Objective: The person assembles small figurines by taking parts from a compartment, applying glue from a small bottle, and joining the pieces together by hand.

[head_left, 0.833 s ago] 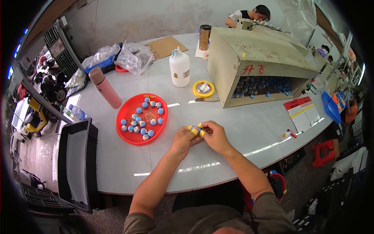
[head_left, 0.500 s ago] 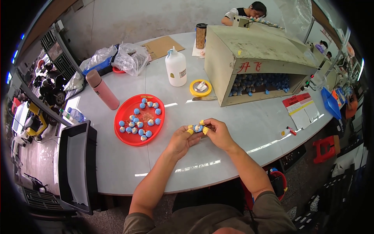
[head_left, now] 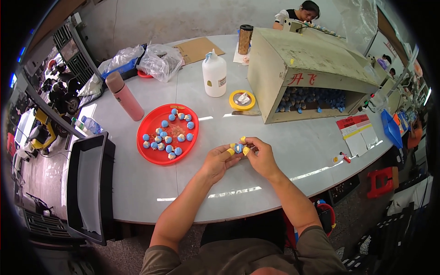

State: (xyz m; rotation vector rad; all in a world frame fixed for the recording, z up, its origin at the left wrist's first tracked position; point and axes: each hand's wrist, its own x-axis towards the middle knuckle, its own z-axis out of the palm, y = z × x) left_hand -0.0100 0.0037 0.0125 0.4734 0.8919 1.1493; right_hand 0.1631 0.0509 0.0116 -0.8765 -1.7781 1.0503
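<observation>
Above the grey table, my left hand (head_left: pixel 219 161) and my right hand (head_left: pixel 262 158) meet fingertip to fingertip. Yellow covers sit on several of my fingertips. Pinched between both hands is a small blue ball with a cream part (head_left: pixel 238 148); its finer shape is too small to make out. To the left of my hands lies a round red tray (head_left: pixel 145 156) with several similar blue-and-cream balls (head_left: pixel 168 139) spread in it.
A beige metal box (head_left: pixel 259 78) holds many blue pieces. Behind the red tray stand a pink flask (head_left: pixel 128 100) and a white bottle (head_left: pixel 214 77). Yellow tape (head_left: pixel 234 105) lies beside a flat blade (head_left: pixel 246 112). A black bin (head_left: pixel 108 183) stands left. Another person (head_left: pixel 293 18) sits beyond the box.
The whole view has shifted slightly. Both hands still pinch the small blue ball, and my right fingers have changed position slightly around it.
</observation>
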